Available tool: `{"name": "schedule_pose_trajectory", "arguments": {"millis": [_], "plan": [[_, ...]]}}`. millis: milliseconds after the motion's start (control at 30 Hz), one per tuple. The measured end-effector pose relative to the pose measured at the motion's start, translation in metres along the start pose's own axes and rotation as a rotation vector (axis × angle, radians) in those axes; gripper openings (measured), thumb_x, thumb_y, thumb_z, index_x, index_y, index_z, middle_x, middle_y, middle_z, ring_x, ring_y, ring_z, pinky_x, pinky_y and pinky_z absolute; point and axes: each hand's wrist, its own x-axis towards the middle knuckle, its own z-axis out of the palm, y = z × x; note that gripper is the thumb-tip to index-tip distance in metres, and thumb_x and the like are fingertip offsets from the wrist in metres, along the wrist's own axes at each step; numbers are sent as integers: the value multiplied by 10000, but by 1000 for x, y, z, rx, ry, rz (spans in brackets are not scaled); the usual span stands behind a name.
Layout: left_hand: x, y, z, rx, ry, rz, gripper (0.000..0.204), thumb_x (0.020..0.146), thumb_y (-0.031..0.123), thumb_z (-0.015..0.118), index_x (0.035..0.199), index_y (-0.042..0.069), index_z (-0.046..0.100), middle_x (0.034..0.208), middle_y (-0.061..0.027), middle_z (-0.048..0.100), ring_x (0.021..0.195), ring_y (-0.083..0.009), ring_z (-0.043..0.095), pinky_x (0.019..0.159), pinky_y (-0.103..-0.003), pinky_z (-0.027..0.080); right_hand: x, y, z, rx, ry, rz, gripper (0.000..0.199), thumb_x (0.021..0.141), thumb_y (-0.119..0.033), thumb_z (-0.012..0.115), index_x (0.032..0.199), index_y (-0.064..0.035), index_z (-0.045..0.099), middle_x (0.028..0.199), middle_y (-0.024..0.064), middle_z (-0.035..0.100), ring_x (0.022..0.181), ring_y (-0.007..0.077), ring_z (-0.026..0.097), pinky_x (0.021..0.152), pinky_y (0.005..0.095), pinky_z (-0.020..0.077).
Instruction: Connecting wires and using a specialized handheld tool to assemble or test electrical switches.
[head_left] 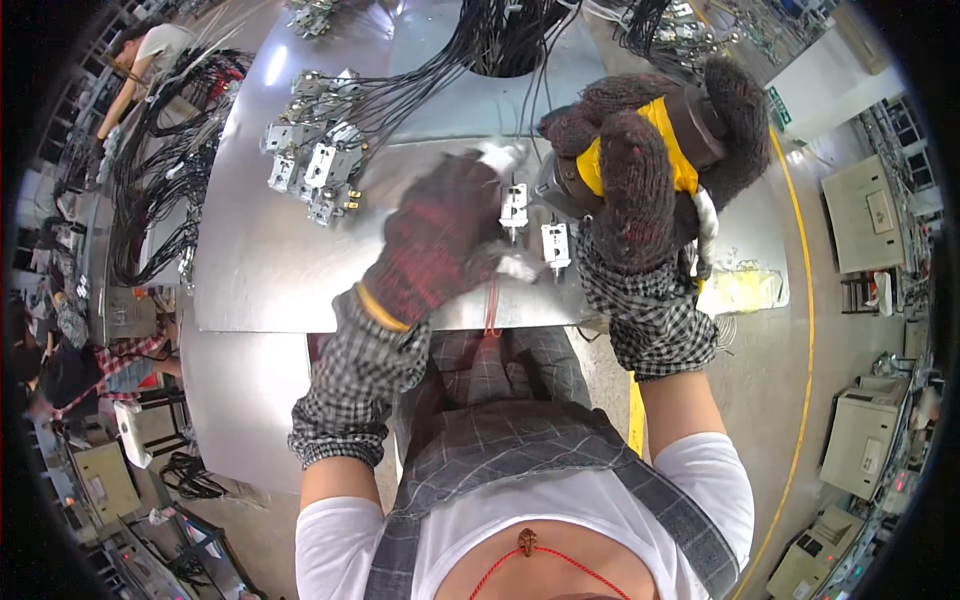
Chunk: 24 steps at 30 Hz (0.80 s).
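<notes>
My right hand [640, 190], in a dark knitted glove, is wrapped round a black-and-yellow power drill [668, 135] above the right side of the metal table. The drill's front end points left, near two small silver metal fittings. One fitting [514, 206] stands just right of my left hand; the other fitting [556, 245] lies a little nearer to me. My left hand [440, 235], in a dark red glove with white fingertips, is blurred by motion. Its thumb and fingers are apart, with the fittings beside the gap. Nothing shows in its grasp.
A cluster of metal fittings [318, 150] on black wires lies at the table's left. A thick black wire bundle [505, 40] hangs at the far middle. Other people [150, 60] work at the left. Grey cabinets [868, 215] line the right, beyond a yellow floor line [803, 250].
</notes>
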Motion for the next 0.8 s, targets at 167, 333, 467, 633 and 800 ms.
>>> {"name": "schedule_pose_trajectory", "arguments": {"millis": [167,333,467,633,800], "plan": [[7,-39,-75,469,379,1,453,834,251,700,1222,47,586,1162,-116,612,1051,-316,587,870,-428,491,14,-12,-3,636,-40,323,674,886,-138,701,1426,-129,299,1039,151,629,902,236,667,727,401,611],[-31,-46,-81,412,70,-137,594,792,386,760,1257,58,590,970,-116,640,911,-324,612,760,-416,500,-2,2,10,-445,-11,-186,706,881,-105,704,1447,-142,284,1024,165,629,885,237,669,754,426,609],[-32,-34,-85,121,58,-82,619,807,376,746,1285,24,571,943,-117,646,896,-326,599,780,-430,485,-4,0,18,-333,94,-202,696,876,-93,713,1439,-137,306,1026,170,626,826,253,678,729,441,615],[-39,-32,-74,359,6,-50,656,813,399,730,1335,44,549,1146,-140,660,1075,-360,591,904,-454,479,0,7,11,-128,-31,-218,685,865,-69,721,1428,-174,343,1024,181,629,823,257,663,683,440,602],[-22,-18,-88,29,72,-153,607,797,220,765,1352,103,548,1147,-117,673,1061,-309,634,907,-390,509,-2,9,18,-221,55,-250,694,856,-89,739,1421,-180,346,954,172,652,758,250,660,659,424,597]]}}
